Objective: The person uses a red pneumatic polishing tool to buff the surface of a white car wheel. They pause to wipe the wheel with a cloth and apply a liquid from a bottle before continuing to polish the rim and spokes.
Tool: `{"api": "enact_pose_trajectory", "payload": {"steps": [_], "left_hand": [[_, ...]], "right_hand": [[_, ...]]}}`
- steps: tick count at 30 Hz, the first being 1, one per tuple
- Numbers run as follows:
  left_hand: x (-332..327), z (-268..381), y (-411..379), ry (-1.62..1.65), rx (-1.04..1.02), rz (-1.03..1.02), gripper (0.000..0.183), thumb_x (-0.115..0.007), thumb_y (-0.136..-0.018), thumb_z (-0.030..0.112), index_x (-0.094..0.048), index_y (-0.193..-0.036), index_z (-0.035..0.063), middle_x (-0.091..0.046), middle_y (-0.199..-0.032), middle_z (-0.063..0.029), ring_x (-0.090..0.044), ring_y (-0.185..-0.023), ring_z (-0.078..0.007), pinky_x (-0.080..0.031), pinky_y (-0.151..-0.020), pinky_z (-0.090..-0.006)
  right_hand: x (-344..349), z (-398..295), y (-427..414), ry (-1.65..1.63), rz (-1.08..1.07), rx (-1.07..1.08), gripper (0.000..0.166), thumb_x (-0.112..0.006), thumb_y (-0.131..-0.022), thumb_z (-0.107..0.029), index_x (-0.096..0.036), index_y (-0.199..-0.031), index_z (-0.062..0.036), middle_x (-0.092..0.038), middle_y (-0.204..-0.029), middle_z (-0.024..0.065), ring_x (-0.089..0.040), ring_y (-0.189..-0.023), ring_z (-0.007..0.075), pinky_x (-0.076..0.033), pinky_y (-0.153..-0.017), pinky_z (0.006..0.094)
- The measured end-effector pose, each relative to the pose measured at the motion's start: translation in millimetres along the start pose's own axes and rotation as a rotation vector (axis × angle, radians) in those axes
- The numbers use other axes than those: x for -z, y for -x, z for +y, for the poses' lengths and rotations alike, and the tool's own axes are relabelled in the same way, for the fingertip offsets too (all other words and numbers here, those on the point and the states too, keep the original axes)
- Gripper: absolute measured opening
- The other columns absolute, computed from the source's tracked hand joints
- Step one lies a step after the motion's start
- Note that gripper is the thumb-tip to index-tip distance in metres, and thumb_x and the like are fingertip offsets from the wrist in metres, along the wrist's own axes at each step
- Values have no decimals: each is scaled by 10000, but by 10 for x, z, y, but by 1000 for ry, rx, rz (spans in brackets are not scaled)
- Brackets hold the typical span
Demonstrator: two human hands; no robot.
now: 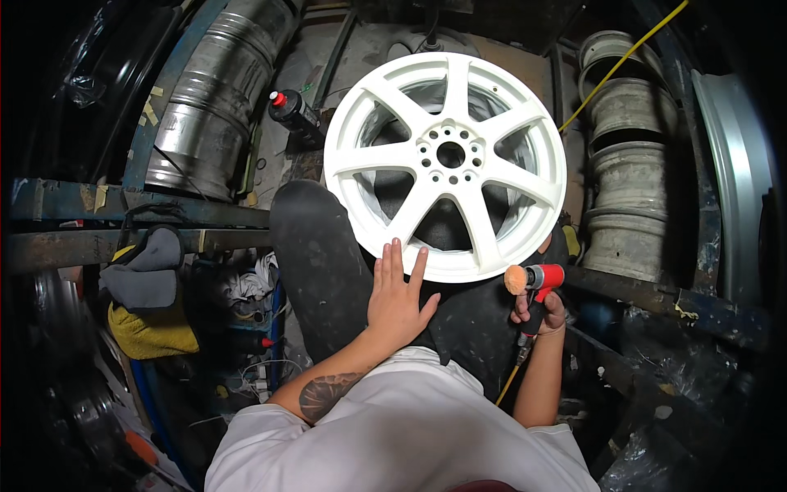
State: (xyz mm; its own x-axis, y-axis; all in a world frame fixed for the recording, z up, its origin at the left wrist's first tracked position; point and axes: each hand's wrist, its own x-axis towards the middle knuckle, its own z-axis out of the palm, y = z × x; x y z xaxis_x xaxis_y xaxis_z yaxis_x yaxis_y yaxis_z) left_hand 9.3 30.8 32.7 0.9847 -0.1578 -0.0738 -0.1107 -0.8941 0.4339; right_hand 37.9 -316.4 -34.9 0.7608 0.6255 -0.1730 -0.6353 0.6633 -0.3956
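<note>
A white multi-spoke alloy wheel rim (403,158) lies face up in front of me, at my knees, tipped slightly toward me. My left hand (396,307) rests palm down at its near edge, fingertips touching the white lip and nothing held. To the right, my right hand (553,313) grips a small red and black air polisher (547,277). An orange foam pad (515,280) is mounted on the tool's head, facing left and just off the rim's lower right edge. From the handle's base runs a yellow air hose (506,386).
A black bottle with a red cap (295,114) stands left of the rim. Yellow and grey microfibre cloths (150,295) hang over a metal frame bar (233,240). Bare metal wheel barrels (200,117) are stacked at left, more rims (630,178) at right. Yellow hose (621,67) crosses the upper right.
</note>
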Motion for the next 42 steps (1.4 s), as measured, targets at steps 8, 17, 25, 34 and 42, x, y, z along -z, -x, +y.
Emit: {"api": "enact_pose_trajectory", "payload": {"steps": [8,17,25,34,42], "left_hand": [[-138,9,-540,-69,-9,59,832,-628,-999,525,-358,-1641,70,-172,-1630,-459,-146,-1534,-631,-172,-1241,-671],[616,305,-1143,154,-205,-443,559,-623,-1022,441,-579,-1418,50,-702,-1288,-219,-597,-1316,-392,-418,-1140,-495],[539,637,-1402,109,-615,-1099,578,-565,-1013,548,-715,-1212,26,-753,-1077,-241,-726,-1010,-422,-562,-900,-510],[-65,527,-1074,209,-815,-623,292,-646,-985,351,-692,-1046,69,-732,-932,-134,-726,-874,-340,-563,-773,-474],[-87,654,-937,132,-961,-672,270,-650,-992,342,-680,-1076,87,-732,-969,-75,-725,-932,-259,-543,-814,-409]], "right_hand": [[24,-4,3,6,-15,-7,639,-797,-929,-391,-560,-1325,52,-695,-1009,196,-699,-806,249,-547,-782,461],[-30,-12,0,5,-11,31,658,-784,-949,-363,-528,-1380,64,-696,-970,188,-659,-679,175,-552,-770,441],[-19,77,46,-144,9,161,575,-784,-967,-323,-547,-1346,39,-699,-910,130,-601,-569,99,-548,-787,410],[39,-23,53,-73,22,76,676,-805,-947,-329,-495,-1411,53,-700,-917,175,-612,-569,119,-567,-789,465],[156,-31,66,-151,-3,69,678,-799,-960,-344,-497,-1441,27,-715,-920,203,-594,-512,132,-575,-769,472]]}}
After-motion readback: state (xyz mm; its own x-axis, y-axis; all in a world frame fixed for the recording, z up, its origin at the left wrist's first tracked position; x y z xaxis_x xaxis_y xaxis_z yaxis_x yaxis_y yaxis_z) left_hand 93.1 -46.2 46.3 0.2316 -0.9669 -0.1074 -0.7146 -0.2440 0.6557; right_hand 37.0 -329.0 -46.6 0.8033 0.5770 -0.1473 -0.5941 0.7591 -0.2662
